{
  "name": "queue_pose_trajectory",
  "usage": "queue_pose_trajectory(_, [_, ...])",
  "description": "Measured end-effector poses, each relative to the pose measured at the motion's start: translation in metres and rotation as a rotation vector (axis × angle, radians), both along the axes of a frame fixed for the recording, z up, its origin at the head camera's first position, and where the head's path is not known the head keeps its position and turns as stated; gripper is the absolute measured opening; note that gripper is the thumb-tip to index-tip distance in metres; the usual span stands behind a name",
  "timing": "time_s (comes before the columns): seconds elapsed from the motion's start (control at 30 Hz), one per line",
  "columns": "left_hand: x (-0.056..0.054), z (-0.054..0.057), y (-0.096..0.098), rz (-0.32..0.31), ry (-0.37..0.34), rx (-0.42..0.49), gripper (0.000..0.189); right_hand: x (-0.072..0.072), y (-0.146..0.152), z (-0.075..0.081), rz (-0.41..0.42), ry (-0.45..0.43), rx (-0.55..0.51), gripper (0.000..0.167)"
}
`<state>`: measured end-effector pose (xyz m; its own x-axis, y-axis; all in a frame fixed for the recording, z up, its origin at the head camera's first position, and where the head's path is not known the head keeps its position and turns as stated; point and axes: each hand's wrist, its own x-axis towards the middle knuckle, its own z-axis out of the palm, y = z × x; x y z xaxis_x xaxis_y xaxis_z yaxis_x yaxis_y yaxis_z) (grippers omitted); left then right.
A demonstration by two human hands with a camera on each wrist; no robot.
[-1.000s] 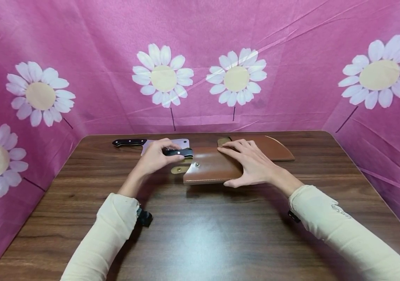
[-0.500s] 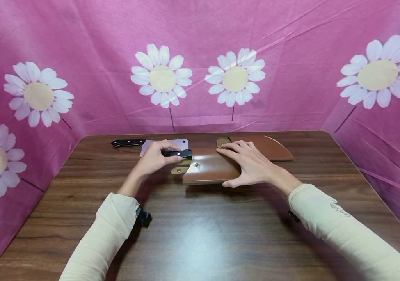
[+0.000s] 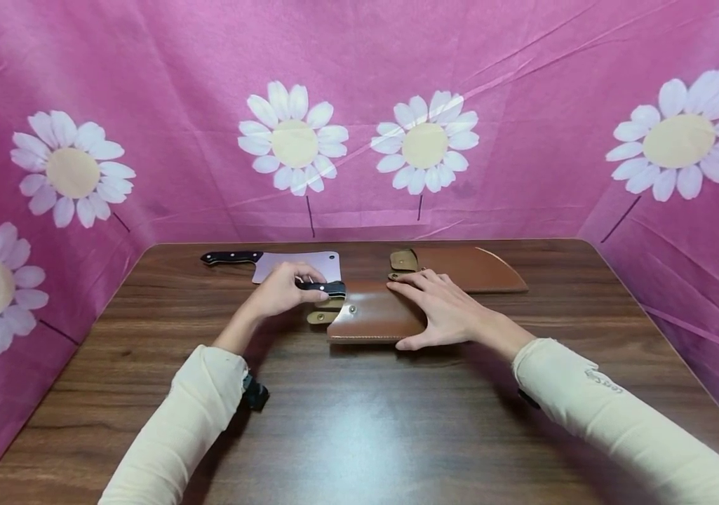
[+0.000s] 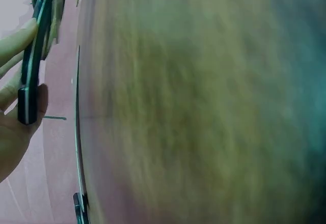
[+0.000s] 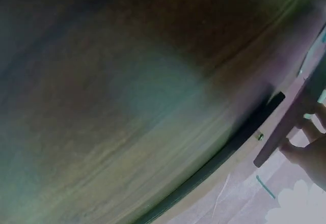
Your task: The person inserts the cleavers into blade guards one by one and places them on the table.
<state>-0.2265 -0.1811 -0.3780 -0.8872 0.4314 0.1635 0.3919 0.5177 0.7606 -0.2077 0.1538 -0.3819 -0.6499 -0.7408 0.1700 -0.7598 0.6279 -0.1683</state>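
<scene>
My left hand pinches the black riveted handle of a knife between thumb and fingers. The knife's blade is hidden inside a brown leather sheath with a brass snap. Across the sheath's right part my right hand spreads, thumb at the near edge and fingers over the far edge, gripping it. A tan snap strap hangs unfastened at the sheath's mouth. The left wrist view shows the handle in the fingers; the right wrist view shows the sheath edge-on, raised off the table.
Behind my left hand lies a cleaver with a pale purple blade and black handle. A second brown leather sheath with tan snap flaps lies at the back right. A pink flowered cloth rises behind the wooden table.
Both hands, with the knife and sheath, have come slightly lower in the head view, exposing more of the second sheath's straps. Both grips stay the same.
</scene>
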Motion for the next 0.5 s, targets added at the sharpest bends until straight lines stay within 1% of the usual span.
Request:
queue_pose_trajectory(0.13, [0.0,-0.002,-0.002,-0.03,-0.017,-0.052,0.02,0.002,-0.003,-0.004,-0.01,-0.042,0.031,0.107])
queue_pose_trajectory(0.3, [-0.001,-0.005,-0.004,-0.051,-0.061,-0.072,0.018,0.004,-0.006,-0.007,-0.021,-0.071,0.063,0.109])
queue_pose_trajectory(0.37, [-0.002,-0.007,-0.004,-0.062,-0.082,-0.082,0.017,0.005,-0.006,-0.009,-0.023,-0.072,0.074,0.11])
queue_pose_trajectory(0.5, [-0.004,-0.009,-0.004,-0.082,-0.092,-0.103,0.017,0.006,-0.008,-0.012,-0.016,-0.059,0.081,0.11])
